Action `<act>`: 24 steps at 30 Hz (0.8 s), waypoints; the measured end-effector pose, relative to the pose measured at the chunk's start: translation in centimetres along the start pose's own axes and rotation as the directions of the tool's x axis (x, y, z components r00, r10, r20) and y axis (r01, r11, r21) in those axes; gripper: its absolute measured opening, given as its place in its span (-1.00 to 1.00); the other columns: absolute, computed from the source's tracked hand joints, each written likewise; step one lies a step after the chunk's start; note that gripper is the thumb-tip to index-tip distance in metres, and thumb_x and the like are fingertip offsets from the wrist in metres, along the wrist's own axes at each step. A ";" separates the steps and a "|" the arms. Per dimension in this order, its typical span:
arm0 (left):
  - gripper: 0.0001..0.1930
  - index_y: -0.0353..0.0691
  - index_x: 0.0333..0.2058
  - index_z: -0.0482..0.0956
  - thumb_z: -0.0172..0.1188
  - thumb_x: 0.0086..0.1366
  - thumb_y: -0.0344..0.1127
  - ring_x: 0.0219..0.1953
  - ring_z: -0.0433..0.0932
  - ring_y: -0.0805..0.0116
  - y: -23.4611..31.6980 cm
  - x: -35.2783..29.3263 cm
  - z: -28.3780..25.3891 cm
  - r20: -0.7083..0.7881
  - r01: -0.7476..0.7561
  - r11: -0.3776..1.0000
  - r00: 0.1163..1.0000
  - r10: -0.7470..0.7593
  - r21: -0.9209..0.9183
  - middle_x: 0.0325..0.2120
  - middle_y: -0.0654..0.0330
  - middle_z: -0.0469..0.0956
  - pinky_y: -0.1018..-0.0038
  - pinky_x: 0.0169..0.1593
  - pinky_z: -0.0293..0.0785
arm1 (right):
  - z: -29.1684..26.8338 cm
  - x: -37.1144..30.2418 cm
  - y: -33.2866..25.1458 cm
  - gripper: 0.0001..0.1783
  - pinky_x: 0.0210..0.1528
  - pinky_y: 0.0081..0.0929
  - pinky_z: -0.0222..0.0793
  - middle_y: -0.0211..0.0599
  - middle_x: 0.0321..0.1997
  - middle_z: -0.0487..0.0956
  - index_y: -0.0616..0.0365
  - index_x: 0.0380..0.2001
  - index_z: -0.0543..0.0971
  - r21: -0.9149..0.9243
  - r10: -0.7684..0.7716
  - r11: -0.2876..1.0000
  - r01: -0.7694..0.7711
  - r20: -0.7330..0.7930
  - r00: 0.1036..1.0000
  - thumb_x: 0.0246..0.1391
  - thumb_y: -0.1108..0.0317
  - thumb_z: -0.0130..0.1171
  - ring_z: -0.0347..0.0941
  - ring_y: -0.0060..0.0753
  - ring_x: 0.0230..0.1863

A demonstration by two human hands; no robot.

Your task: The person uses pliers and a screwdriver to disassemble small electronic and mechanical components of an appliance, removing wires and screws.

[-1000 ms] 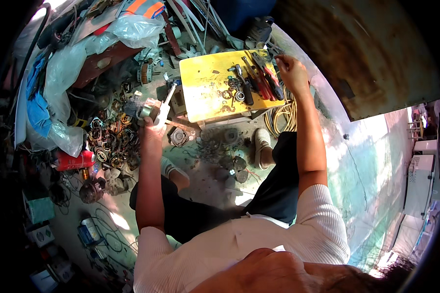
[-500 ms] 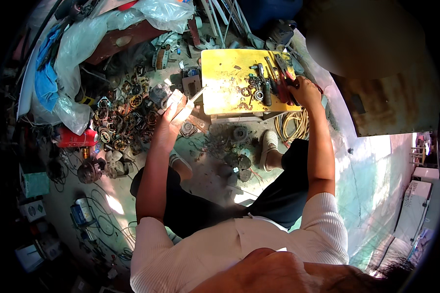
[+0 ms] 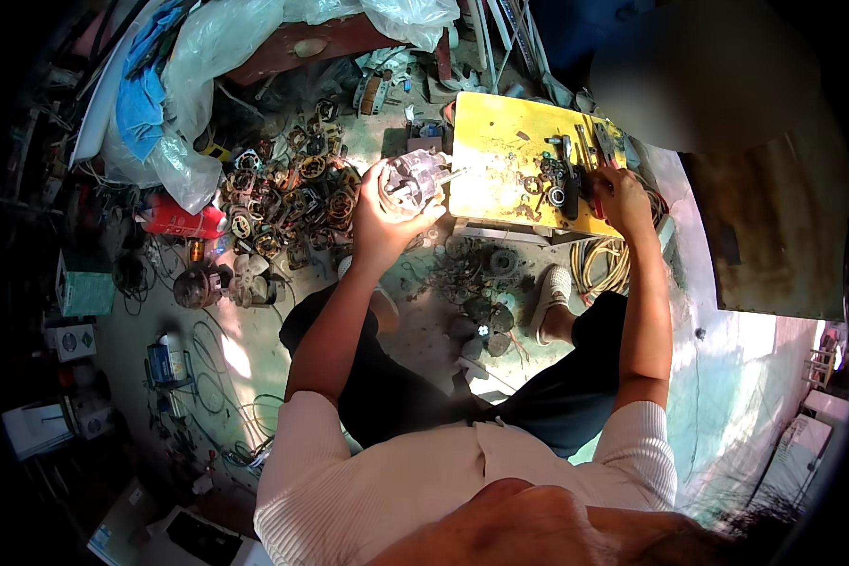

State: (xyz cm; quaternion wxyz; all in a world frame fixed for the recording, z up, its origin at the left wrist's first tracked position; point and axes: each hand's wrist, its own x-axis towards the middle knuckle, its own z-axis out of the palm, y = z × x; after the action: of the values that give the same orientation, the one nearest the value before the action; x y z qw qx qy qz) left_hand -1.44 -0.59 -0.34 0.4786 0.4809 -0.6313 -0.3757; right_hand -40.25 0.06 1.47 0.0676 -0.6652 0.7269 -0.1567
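- Motor-like metal part (image 3: 413, 179), held up just beside the left edge of the yellow tabletop (image 3: 486, 141), pale shaft pointing right.
- Clasped between thumb and fingers of the left hand (image 3: 387, 224).
- Near red-handled pliers (image 3: 605, 144) with the right hand (image 3: 624, 200), fingers curled (cannot tell whether pinching a handle).
- Beside these, on yellow, a dark-handled wrench (image 3: 572, 194).
- Further left, on the floor, heaped coil parts (image 3: 297, 184).
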 end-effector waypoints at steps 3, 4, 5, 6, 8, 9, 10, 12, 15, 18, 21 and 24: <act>-0.19 -0.38 0.14 0.22 0.50 -0.07 -0.47 0.00 0.55 0.35 0.5 -0.2 0.1 0.020 -0.016 1.000 1.000 0.016 0.008 -0.01 0.05 0.51 0.36 0.11 0.47 | 1.1 -0.3 -0.4 -0.69 -0.02 -0.12 0.45 0.01 -0.09 0.60 0.03 -0.12 0.64 -0.072 -0.089 0.994 0.086 -0.038 0.995 0.03 0.30 0.17 0.55 0.03 -0.09; -0.18 -0.36 0.11 0.29 0.56 -0.13 -0.41 0.02 0.54 0.31 0.6 -0.2 0.1 0.000 -0.054 0.996 0.999 0.054 0.072 -0.02 0.05 0.51 0.35 0.11 0.47 | 1.0 -0.3 -0.6 -0.67 0.00 -0.14 0.45 0.02 -0.07 0.59 0.03 -0.10 0.63 -0.073 -0.043 0.996 0.043 -0.001 0.999 0.01 0.32 0.18 0.54 0.04 -0.07; -0.17 -0.31 0.10 0.32 0.57 -0.17 -0.34 -0.01 0.53 0.23 0.8 -0.2 0.2 -0.026 -0.104 0.981 0.994 0.110 0.161 -0.04 0.06 0.51 0.32 0.09 0.46 | 1.0 -0.2 -0.7 -0.67 0.00 -0.14 0.45 0.02 -0.07 0.59 0.03 -0.10 0.63 -0.073 -0.044 0.996 0.044 -0.001 0.999 0.00 0.32 0.18 0.54 0.05 -0.07; -0.16 -0.25 0.09 0.36 0.59 -0.21 -0.27 -0.04 0.52 0.16 0.9 -0.3 0.2 -0.045 -0.151 0.957 0.985 0.167 0.250 -0.06 0.07 0.51 0.28 0.07 0.45 | 0.9 -0.2 -0.7 -0.67 0.00 -0.14 0.45 0.03 -0.08 0.59 0.02 -0.10 0.63 -0.073 -0.044 0.996 0.044 0.000 0.999 0.00 0.33 0.18 0.54 0.05 -0.07; -0.15 -0.18 0.07 0.40 0.60 -0.28 -0.22 -0.08 0.47 0.03 1.4 -0.3 0.0 -0.033 -0.248 0.873 0.957 0.288 0.420 -0.09 0.10 0.52 0.19 0.06 0.39 | 1.1 -0.2 -0.3 -0.68 0.00 -0.14 0.45 0.02 -0.10 0.60 0.02 -0.13 0.65 -0.083 -0.070 0.994 0.068 -0.026 0.997 -0.01 0.33 0.19 0.55 0.05 -0.08; -0.15 -0.17 0.07 0.40 0.60 -0.29 -0.22 -0.08 0.47 0.03 1.7 -0.3 0.1 -0.027 -0.269 0.859 0.950 0.311 0.435 -0.09 0.10 0.52 0.18 0.07 0.38 | 1.2 -0.1 -0.1 -0.69 0.00 -0.15 0.45 0.02 -0.11 0.60 0.02 -0.14 0.65 -0.083 -0.070 0.994 0.067 -0.031 0.997 -0.01 0.33 0.19 0.55 0.05 -0.09; -0.14 -0.17 0.07 0.41 0.60 -0.30 -0.22 -0.07 0.47 0.02 1.9 -0.2 0.1 -0.019 -0.290 0.844 0.942 0.334 0.451 -0.09 0.10 0.52 0.18 0.08 0.37 | 1.2 -0.1 0.0 -0.70 0.00 -0.15 0.45 0.02 -0.11 0.60 0.02 -0.15 0.65 -0.083 -0.070 0.994 0.067 -0.037 0.997 -0.01 0.33 0.20 0.55 0.04 -0.09; -0.14 -0.17 0.07 0.41 0.60 -0.30 -0.21 -0.07 0.47 0.01 1.9 -0.3 0.0 -0.034 -0.276 0.855 0.946 0.323 0.438 -0.09 0.09 0.52 0.18 0.08 0.38 | 1.3 0.0 -0.2 -0.71 0.00 -0.15 0.45 0.02 -0.12 0.60 0.03 -0.16 0.66 -0.081 -0.068 0.995 0.065 -0.037 0.997 -0.01 0.33 0.20 0.55 0.04 -0.09; -0.14 -0.19 0.07 0.40 0.60 -0.27 -0.18 -0.06 0.49 0.03 1.5 -0.2 0.2 -0.086 -0.189 0.916 0.969 0.234 0.355 -0.08 0.08 0.52 0.19 0.06 0.41 | 1.3 0.1 -0.4 -0.73 0.00 -0.16 0.45 0.01 -0.13 0.61 0.03 -0.17 0.66 -0.092 -0.050 0.995 0.047 -0.026 0.998 0.00 0.34 0.20 0.55 0.03 -0.10; -0.16 -0.24 0.08 0.38 0.60 -0.20 -0.17 -0.04 0.51 0.12 0.7 0.1 0.2 -0.111 -0.114 0.959 0.983 0.147 0.260 -0.10 0.06 0.53 0.28 0.04 0.46 | 1.4 0.2 -0.4 -0.73 -0.03 -0.14 0.44 0.01 -0.14 0.60 0.05 -0.16 0.66 -0.091 -0.039 0.995 0.037 -0.021 0.999 0.03 0.34 0.19 0.55 0.04 -0.11; -0.15 -0.28 0.08 0.36 0.60 -0.19 -0.17 -0.04 0.54 0.22 -0.1 0.2 0.3 -0.120 0.015 0.995 0.992 -0.027 -0.102 -0.12 0.05 0.53 0.36 0.04 0.47 | 1.5 0.3 -0.5 -0.73 -0.06 -0.12 0.43 -0.02 -0.15 0.60 0.07 -0.16 0.66 -0.066 -0.048 0.997 0.046 -0.030 0.998 0.06 0.34 0.17 0.55 0.05 -0.12; -0.28 -0.32 0.11 0.32 0.48 -0.01 -0.34 -0.09 0.58 0.30 0.7 0.7 0.1 -0.015 0.105 0.925 0.993 -0.118 -0.365 -0.14 0.06 0.56 0.40 -0.04 0.54 | 1.2 0.2 -1.1 -0.75 -0.05 -0.15 0.45 -0.05 -0.15 0.61 0.04 -0.17 0.66 -0.068 -0.023 0.997 0.019 -0.048 0.999 0.06 0.33 0.17 0.56 0.03 -0.13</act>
State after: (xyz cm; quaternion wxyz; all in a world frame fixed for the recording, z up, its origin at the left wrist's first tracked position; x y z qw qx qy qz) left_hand -1.77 -1.12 0.50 0.5487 0.4261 -0.5137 -0.5035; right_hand -38.86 -0.37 0.73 0.0258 -0.6708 0.7262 -0.1487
